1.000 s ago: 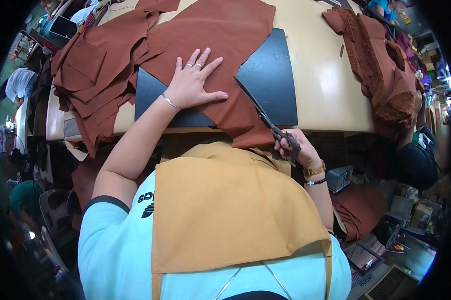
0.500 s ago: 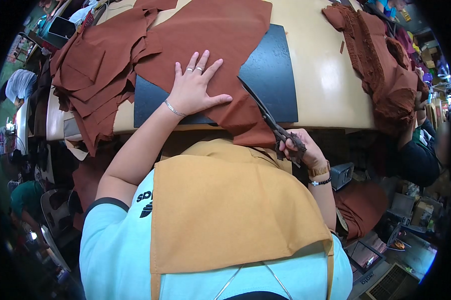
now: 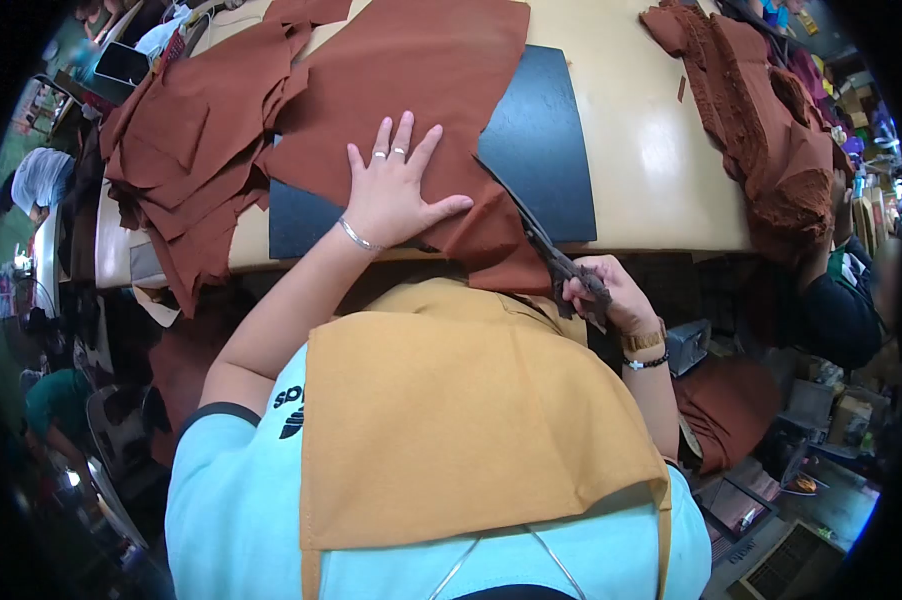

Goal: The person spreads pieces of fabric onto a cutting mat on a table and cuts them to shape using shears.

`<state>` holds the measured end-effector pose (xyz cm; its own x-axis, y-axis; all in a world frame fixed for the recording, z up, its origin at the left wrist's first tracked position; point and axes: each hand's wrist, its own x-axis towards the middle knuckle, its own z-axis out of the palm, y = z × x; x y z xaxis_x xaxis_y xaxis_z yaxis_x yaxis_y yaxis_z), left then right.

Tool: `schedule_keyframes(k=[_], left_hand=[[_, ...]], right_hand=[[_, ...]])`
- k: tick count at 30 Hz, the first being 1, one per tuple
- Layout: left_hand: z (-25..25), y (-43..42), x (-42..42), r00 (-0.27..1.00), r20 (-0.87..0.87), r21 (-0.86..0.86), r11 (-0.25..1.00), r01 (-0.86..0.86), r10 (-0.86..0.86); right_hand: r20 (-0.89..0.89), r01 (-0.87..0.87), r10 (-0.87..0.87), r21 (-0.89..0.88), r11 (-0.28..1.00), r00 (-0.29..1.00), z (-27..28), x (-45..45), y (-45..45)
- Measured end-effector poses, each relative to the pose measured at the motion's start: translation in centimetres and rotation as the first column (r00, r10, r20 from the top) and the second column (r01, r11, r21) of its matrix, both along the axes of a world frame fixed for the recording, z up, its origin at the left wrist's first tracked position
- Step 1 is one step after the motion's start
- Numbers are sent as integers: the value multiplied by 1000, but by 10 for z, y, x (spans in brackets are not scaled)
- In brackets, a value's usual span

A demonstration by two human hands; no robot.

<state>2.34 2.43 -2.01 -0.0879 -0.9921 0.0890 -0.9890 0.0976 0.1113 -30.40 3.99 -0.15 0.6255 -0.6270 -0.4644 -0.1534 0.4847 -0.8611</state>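
A large reddish-brown fabric piece (image 3: 411,60) lies over a dark board (image 3: 546,150), its near end hanging off the table edge. My left hand (image 3: 396,190) rests flat on that fabric, fingers spread. In my right hand (image 3: 614,290), at the table's front edge, are scissors (image 3: 531,232) with handles wrapped in dark cloth. Their blades point up and left along the fabric's right edge, the tip close to it. How far the blades are parted is hard to see.
Stacked reddish-brown cut pieces (image 3: 196,140) cover the left of the pale table (image 3: 651,150). A crumpled fabric bundle (image 3: 761,130) lies on its right end, with another person (image 3: 839,305) beside it. More brown fabric (image 3: 726,410) sits below, right of me.
My left hand and the fabric have shifted slightly, the fabric's upper part moving left. My right hand keeps hold of the scissors in nearly the same place.
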Motion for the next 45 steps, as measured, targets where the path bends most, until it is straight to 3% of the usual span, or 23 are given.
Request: schedule_keyframes(k=[4, 11, 12, 24, 45], left_hand=[[20, -1, -2, 1000, 22, 108, 994, 0, -3], [13, -56, 46, 930, 37, 52, 930, 364, -366], [7, -56, 46, 938, -21, 85, 934, 347, -346], [4, -29, 29, 987, -21, 45, 986, 159, -158], [7, 0, -5, 1000, -5, 65, 998, 16, -16]], right_hand=[[-5, 10, -10, 10, 1000, 1000, -2, -8, 6], [78, 22, -22, -10, 1000, 997, -11, -2, 2], [80, 27, -26, -13, 1000, 996, -11, 0, 1], [83, 50, -47, -38, 998, 995, -16, 0, 5], [113, 80, -80, 8, 997, 990, -24, 3, 1]])
